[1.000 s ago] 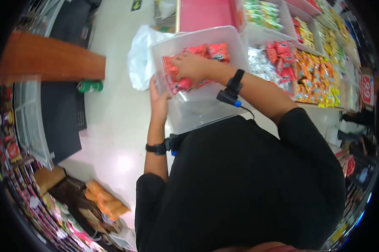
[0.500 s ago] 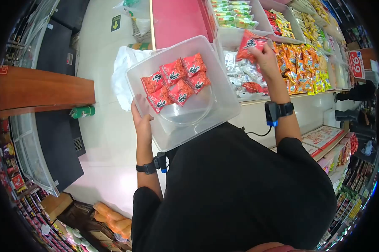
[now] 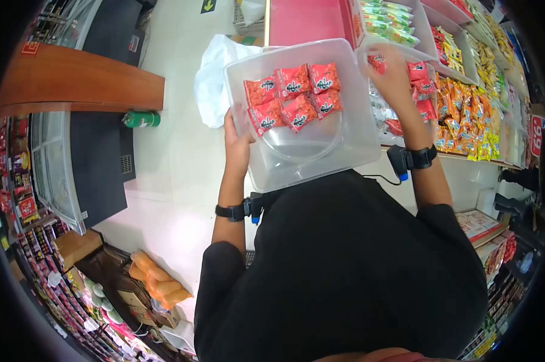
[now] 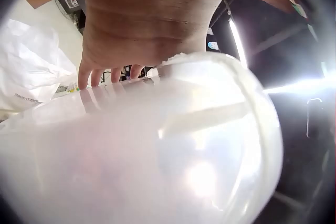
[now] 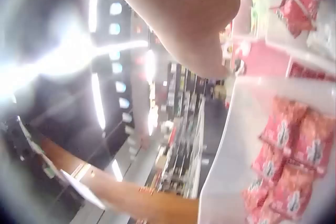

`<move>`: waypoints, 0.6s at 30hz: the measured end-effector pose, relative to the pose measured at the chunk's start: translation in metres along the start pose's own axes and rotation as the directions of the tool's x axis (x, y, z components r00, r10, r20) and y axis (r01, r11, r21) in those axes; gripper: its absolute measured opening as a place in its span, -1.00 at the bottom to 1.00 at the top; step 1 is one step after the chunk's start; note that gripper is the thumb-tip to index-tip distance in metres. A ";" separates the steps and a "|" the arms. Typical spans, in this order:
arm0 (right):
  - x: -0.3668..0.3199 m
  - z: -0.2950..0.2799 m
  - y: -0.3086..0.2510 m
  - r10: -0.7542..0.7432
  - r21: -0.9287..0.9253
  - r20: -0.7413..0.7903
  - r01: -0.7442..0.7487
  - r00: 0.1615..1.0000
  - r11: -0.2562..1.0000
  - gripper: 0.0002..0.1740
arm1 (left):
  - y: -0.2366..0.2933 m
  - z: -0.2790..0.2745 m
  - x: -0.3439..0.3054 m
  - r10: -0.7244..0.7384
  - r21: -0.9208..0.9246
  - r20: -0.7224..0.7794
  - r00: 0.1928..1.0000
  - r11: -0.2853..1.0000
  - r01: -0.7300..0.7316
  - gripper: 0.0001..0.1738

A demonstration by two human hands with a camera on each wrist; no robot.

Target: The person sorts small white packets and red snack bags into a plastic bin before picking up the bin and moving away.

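A translucent plastic bin is tilted in front of the body, with several red snack packets in two rows inside. My left hand grips its left side, thumb at the rim; in the left wrist view the fingers show along the bin wall. My right hand, slightly blurred, is just past the bin's right rim. Its thumb and fingers pinch a red snack packet, partly covered by the hand. In the right wrist view the right fingers are out of sight above the bin.
Beyond the right hand, a display bin holds red packets and silver-wrapped ones. Orange packets and green-white packets fill neighbouring bins. A white plastic bag lies behind the bin; a wooden counter is at left.
The right hand was inside the bin over the packets, then took a red packet at the display, and now has come closer to the bin's right rim. The left hand keeps its grip.
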State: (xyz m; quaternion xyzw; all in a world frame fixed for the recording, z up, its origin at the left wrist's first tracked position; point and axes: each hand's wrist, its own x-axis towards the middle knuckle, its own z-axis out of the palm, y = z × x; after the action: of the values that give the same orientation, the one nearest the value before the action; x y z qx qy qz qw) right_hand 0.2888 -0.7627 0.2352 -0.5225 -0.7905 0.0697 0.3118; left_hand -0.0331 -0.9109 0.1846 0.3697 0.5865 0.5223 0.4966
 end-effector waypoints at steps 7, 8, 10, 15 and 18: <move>-0.036 0.104 -0.086 -0.484 0.153 0.725 0.570 0.491 0.807 -0.59 | 0.003 0.000 -0.001 -0.042 -0.031 0.013 0.999 0.999 0.042 -0.09; -0.045 0.123 -0.082 -0.526 0.080 0.664 0.648 0.532 0.757 -0.59 | 0.001 -0.001 0.000 -0.048 -0.018 0.010 0.999 0.999 0.048 -0.09; -0.047 0.137 -0.087 -0.579 0.002 0.590 0.716 0.562 0.698 -0.59 | -0.002 -0.004 0.000 -0.046 0.003 -0.001 0.999 0.999 0.046 -0.09; -0.034 0.128 -0.096 -0.507 -0.001 0.676 0.689 0.535 0.725 -0.54 | -0.004 -0.001 0.002 -0.016 -0.005 0.016 1.000 1.000 0.016 -0.08; -0.026 0.126 -0.095 -0.404 0.063 0.672 0.496 0.620 0.866 -0.47 | -0.001 -0.001 0.001 -0.029 -0.022 0.011 1.000 0.999 0.029 -0.09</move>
State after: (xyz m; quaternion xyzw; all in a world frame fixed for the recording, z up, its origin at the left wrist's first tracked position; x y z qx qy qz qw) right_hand 0.1501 -0.8004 0.1651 -0.2661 -0.9563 0.1198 -0.0180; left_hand -0.0342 -0.9108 0.1830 0.3583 0.5833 0.5197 0.5112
